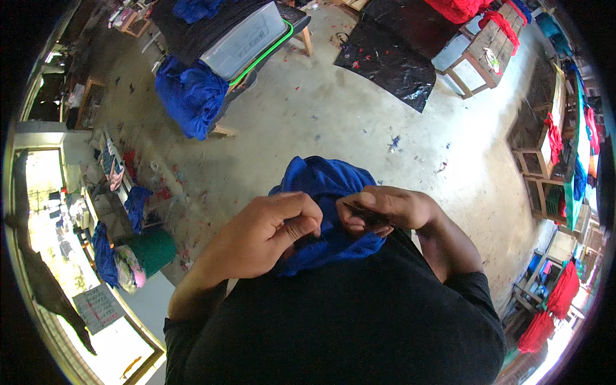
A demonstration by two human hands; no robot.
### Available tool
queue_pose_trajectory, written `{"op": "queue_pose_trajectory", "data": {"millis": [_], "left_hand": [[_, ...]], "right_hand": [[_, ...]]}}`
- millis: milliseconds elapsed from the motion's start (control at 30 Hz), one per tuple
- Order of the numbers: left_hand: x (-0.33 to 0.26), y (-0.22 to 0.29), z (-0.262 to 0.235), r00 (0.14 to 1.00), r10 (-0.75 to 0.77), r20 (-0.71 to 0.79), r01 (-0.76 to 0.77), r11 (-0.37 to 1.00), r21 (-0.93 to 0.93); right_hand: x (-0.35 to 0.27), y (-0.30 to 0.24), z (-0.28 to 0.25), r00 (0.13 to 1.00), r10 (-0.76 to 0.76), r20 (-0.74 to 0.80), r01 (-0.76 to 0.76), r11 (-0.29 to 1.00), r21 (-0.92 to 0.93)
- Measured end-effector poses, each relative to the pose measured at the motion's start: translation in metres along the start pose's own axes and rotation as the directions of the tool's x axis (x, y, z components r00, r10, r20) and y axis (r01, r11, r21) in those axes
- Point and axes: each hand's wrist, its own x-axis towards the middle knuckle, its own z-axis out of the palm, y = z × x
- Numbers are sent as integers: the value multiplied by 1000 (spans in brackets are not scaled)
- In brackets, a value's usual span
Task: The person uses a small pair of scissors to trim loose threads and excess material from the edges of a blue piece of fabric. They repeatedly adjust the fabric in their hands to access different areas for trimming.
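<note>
A bunched blue cloth (327,173) lies in front of my body, beneath both hands. Over its left side my left hand (273,234) is closed, thumb pressed against the curled index finger. What that pinch holds, if anything, is too small to see. My right hand (388,208) is over the cloth's right side, its fingers curled around something dark that I cannot make out. A small gap separates the two hands, and the blue cloth shows through it.
Ahead on the left, a table holds a grey plastic bin (247,42) and a heap of blue fabric (189,96). A black sheet (391,61) covers part of the floor, beside a wooden bench (484,54) with red cloth. A green basket (151,250) stands at the left.
</note>
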Motion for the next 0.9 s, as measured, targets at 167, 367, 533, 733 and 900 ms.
{"op": "queue_pose_trajectory", "data": {"millis": [167,367,533,733,900], "left_hand": [[4,0,-1,992,96,-77,-100,994,-46],[5,-1,4,975,143,-173,-145,989,2],[11,-6,5,960,218,-174,-207,975,82],[21,-5,-3,946,279,-162,-266,959,100],[30,-3,-7,961,265,-85,-257,962,87]], "right_hand": [[16,-19,22,1000,4,-13,-10,861,-509],[22,-21,28,984,-158,78,166,689,-705],[24,-24,30,983,-157,90,173,674,-718],[29,-20,30,954,-269,129,275,629,-727],[32,-19,27,941,-296,165,317,598,-736]]}}
